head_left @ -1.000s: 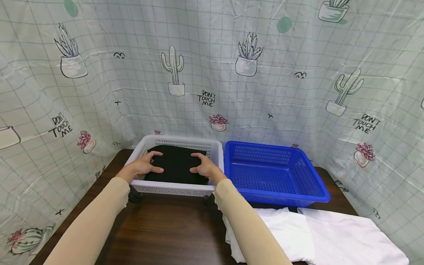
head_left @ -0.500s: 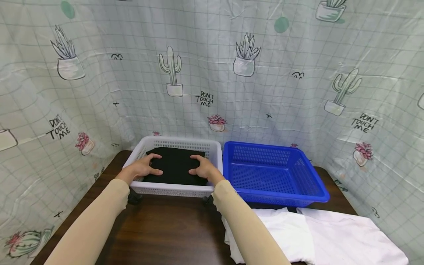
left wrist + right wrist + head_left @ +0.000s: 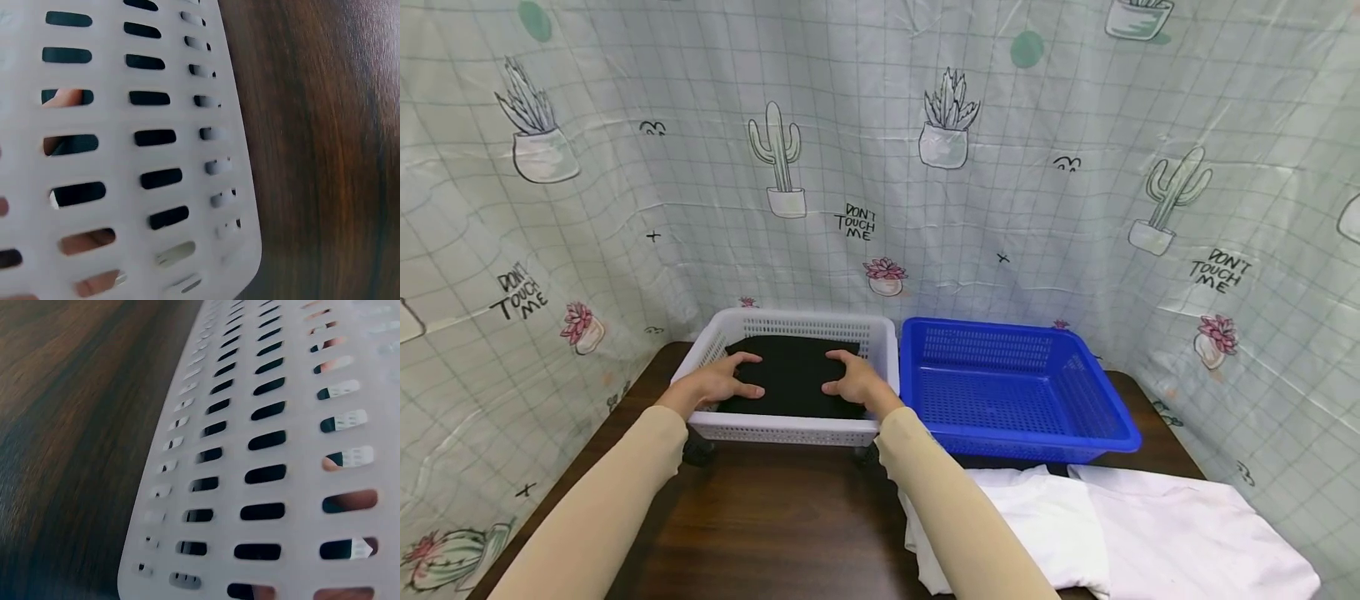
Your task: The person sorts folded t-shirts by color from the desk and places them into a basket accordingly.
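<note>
Black cloth (image 3: 793, 379): 1 | hands (image 3: 715, 382) (image 3: 857, 384) at its sides: 2 | baskets (image 3: 790, 424) (image 3: 992, 400): 2

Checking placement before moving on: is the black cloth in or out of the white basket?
In: the black cloth lies inside the white basket, and black shows through its slotted wall.

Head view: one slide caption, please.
Left hand and right hand touch black cloth in a white basket, blue basket alongside.

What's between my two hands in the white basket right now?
Black cloth, spanning the gap between left hand and right hand, inside the white basket. The head view shows this.
</note>
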### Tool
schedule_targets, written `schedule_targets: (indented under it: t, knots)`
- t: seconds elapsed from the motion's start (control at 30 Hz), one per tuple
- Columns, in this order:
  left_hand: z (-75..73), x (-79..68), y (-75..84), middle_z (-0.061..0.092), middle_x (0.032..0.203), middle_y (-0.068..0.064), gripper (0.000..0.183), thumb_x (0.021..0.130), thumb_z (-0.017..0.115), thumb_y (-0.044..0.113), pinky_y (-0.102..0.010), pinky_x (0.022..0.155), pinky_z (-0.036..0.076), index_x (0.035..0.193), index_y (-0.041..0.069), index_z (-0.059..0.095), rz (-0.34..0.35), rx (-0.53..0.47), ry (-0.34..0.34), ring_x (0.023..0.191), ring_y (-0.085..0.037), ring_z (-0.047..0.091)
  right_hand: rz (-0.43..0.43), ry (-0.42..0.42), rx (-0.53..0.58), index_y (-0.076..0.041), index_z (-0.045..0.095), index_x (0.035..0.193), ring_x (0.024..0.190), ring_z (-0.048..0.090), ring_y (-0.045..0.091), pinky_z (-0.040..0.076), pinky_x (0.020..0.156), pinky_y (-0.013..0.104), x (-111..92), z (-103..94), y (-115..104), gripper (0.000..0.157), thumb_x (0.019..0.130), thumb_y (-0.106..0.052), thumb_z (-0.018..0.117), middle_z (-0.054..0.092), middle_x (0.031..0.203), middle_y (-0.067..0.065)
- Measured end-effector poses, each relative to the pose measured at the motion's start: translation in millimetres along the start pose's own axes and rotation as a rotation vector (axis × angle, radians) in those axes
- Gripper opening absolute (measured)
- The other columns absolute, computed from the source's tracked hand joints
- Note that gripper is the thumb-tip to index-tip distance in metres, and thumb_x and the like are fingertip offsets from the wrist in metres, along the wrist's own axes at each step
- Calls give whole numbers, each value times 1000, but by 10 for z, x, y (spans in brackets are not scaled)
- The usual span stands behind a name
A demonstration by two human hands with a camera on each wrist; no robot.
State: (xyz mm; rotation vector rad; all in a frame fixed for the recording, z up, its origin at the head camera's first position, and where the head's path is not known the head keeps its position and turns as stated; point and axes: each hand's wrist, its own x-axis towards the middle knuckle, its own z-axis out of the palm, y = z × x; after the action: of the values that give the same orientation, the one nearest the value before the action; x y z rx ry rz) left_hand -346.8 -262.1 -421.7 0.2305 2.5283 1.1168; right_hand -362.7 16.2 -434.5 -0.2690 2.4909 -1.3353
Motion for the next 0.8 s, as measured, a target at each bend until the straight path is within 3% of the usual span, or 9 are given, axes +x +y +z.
schedule_targets:
  t: [0.13, 0.33, 0.47, 0.57, 0.63, 0.7, 0.8]
  knots:
    - [-15, -13, 38, 19, 164, -42, 78, 102, 73, 19, -70, 118, 31, 162, -5, 29, 2, 65, -20, 150, -60, 24, 15, 1, -10, -17, 48, 161, 147, 46, 40, 40, 119, 58, 2, 6, -10, 65, 101, -12, 74, 42, 165, 19]
    - [-35, -18, 94, 15, 167, -40, 77, 105, 70, 19, -69, 119, 30, 164, -5, 27, -9, 90, -50, 152, -60, 20, 59, -27, 22, -17, 44, 163, 143, 49, 41, 43, 115, 61, -23, -29, -17, 68, 102, -16, 73, 43, 164, 19]
    - [-53, -67, 232, 29, 163, -39, 70, 107, 66, 21, -67, 115, 38, 162, -7, 32, -32, 289, -27, 146, -58, 36, 42, -76, 15, -14, 39, 165, 147, 45, 41, 40, 118, 60, -118, -109, -68, 69, 103, -20, 71, 40, 166, 19]
    - [-67, -135, 367, 45, 156, -37, 65, 107, 65, 24, -64, 110, 45, 159, -6, 39, -41, 464, 33, 137, -55, 50, -20, -154, -67, -13, 36, 166, 150, 42, 40, 39, 120, 58, -303, -243, -168, 70, 105, -25, 69, 37, 169, 18]
    - [-74, -192, 444, 52, 149, -36, 62, 107, 65, 24, -64, 107, 48, 157, -6, 44, -16, 526, 97, 131, -53, 57, -83, -219, -115, -13, 36, 166, 153, 39, 39, 38, 120, 58, -463, -371, -231, 70, 106, -28, 68, 34, 171, 16]
    - [-72, -271, 521, 58, 143, -36, 60, 106, 66, 24, -63, 104, 49, 155, -5, 47, 33, 549, 168, 128, -51, 59, -148, -269, -146, -16, 39, 165, 152, 40, 38, 39, 120, 57, -633, -515, -275, 68, 105, -30, 68, 34, 170, 15]
    - [-28, -432, 664, 63, 134, -35, 57, 106, 67, 23, -63, 99, 52, 153, -3, 51, 151, 505, 256, 121, -49, 63, -234, -312, -167, -22, 44, 162, 147, 49, 35, 46, 115, 53, -919, -771, -279, 64, 105, -34, 68, 42, 165, 13]
